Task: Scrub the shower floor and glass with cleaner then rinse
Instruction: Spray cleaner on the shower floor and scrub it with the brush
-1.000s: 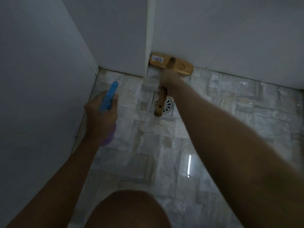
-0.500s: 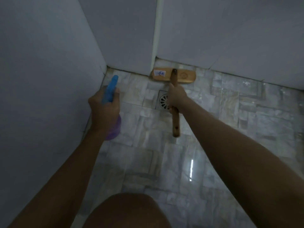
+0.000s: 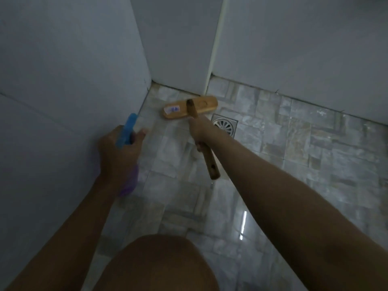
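Setting: a dim shower corner with a wet, glossy grey marbled stone-tile floor [image 3: 294, 148] and plain pale wall panels [image 3: 63, 80] on two sides.

Item 1: tan wooden scrub brush [image 3: 197, 107] with an oblong head, a small label and a darker round stick handle. I judge it stiff and fairly light, with wet wood that may slip. It is best taken mid-handle. The head lies bristles-down on the tile in the corner, just beside the square metal drain grate [image 3: 224, 124]. My right hand [image 3: 199, 131] is wrapped round the handle just behind the head, and the free end juts back beside my forearm.

Item 2: plastic spray bottle [image 3: 127, 131] with a blue trigger top and a purple body. It is probably light and slick. My left hand [image 3: 119, 150] is curled round its neck, one finger out by the trigger. I hold it off the floor near the left wall, apart from the brush.

Item 3: my bare knee [image 3: 155, 263], at the bottom edge.
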{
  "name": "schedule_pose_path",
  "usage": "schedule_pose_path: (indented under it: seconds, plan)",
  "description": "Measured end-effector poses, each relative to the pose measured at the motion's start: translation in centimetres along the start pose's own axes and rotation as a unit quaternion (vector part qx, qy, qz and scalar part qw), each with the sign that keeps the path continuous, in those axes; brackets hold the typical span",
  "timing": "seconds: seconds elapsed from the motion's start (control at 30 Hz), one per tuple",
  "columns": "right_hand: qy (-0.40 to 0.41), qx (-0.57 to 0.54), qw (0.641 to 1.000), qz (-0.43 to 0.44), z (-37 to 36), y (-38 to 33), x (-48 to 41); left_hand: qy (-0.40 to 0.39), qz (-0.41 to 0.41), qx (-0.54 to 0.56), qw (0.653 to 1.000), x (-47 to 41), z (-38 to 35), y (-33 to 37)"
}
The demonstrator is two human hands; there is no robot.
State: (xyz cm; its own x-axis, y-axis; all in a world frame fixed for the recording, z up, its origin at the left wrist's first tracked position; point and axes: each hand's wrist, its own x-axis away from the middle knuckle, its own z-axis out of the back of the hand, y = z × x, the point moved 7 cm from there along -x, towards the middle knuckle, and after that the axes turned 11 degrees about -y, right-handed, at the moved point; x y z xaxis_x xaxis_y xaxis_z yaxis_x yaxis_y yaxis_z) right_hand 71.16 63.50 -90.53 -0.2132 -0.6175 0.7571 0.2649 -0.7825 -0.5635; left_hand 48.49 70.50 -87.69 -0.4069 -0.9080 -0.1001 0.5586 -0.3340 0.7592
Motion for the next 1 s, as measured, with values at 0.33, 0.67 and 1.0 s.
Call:
schedule_pose_path:
  seconds: [0.33, 0.67, 1.0]
  plan:
    - [-0.041, 0.162, 0.985, -0.052, 1.8, 5.9, 0.9, 0.066, -0.030, -0.073, 0.995, 0.6, 2.0, -0.5]
    - [-0.085, 0.290, 0.953, -0.001, 3.4, -0.4, -5.3, 0.080, -0.005, -0.067, 0.995, 0.9, 2.2, -1.5]
    - [-0.093, 0.357, 0.929, 0.017, 3.8, -3.0, -6.5, 0.085, -0.018, -0.038, 0.996, 1.3, 2.3, -1.3]
